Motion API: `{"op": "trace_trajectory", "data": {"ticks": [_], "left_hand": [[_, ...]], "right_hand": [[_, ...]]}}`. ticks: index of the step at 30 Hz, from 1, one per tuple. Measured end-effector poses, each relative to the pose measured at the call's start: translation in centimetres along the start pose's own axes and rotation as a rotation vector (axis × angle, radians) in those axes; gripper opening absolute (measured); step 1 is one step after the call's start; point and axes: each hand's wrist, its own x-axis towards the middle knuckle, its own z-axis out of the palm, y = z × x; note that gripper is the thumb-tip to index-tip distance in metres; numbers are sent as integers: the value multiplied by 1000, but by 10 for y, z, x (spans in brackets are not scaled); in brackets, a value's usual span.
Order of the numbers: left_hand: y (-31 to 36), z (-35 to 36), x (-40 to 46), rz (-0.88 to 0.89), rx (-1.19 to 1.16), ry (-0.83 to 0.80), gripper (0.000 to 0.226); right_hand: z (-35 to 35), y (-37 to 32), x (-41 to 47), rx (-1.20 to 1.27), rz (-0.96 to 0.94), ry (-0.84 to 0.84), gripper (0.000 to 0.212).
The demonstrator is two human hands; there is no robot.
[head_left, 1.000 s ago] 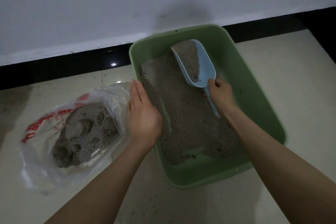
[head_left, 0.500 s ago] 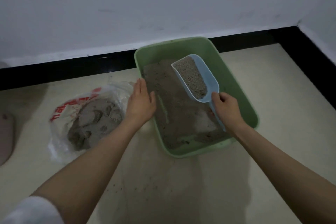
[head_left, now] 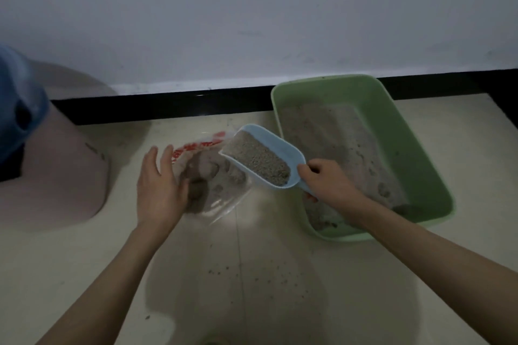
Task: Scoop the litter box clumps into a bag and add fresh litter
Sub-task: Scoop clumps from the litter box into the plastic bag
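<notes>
A green litter box [head_left: 414, 154] stands on the floor at the right, partly filled with grey litter [head_left: 336, 137]. My right hand [head_left: 325, 182] grips the handle of a light blue scoop [head_left: 283, 145] full of litter, held above the floor between the box and the bag. A clear plastic bag [head_left: 224, 199] with red print lies left of the box and holds grey litter with clumps. My left hand [head_left: 159, 185] hovers with straight fingers at the bag's left edge; I cannot tell whether it touches the plastic.
A pinkish curved object [head_left: 56, 171] with a blue part [head_left: 19, 103] above it stands at the far left. A white wall with a black skirting [head_left: 168, 103] runs behind. Loose litter grains [head_left: 252, 277] dot the cream floor tiles near me.
My right hand has carried the loaded scoop left out of the litter box to above the bag. My left hand has left the box rim and moved to the bag. The view has swung left.
</notes>
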Motion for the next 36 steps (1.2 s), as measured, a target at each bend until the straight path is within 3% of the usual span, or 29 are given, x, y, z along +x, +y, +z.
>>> {"op": "trace_trajectory", "data": {"ticks": [3,11,16,20,26,29,33,36], "left_hand": [[-11,0,1,-156,-85,-108,60],[-21,5,2,-252,-232,56,24],[-28,4,8,-279,-343,80,20],[-26,2,11,-297,-388,102,21],[-9,-3,11,-263,-332,85,27],[3,-3,5,-167,-229,70,35],[37,3,-8,14,-215,79,36],[76,17,-18,156,-283,26,29]], "right_hand": [[22,-23,8,-132,21,-83,37],[56,-84,8,-422,-73,-340,20],[49,-99,0,-694,-214,-242,12],[49,-107,-12,-808,-253,-195,31],[48,-97,-13,-975,-423,-131,26],[28,-80,-9,-888,-395,-70,27],[-25,-50,-12,-525,-255,-12,15],[-70,-17,-19,-344,-135,41,21]]}}
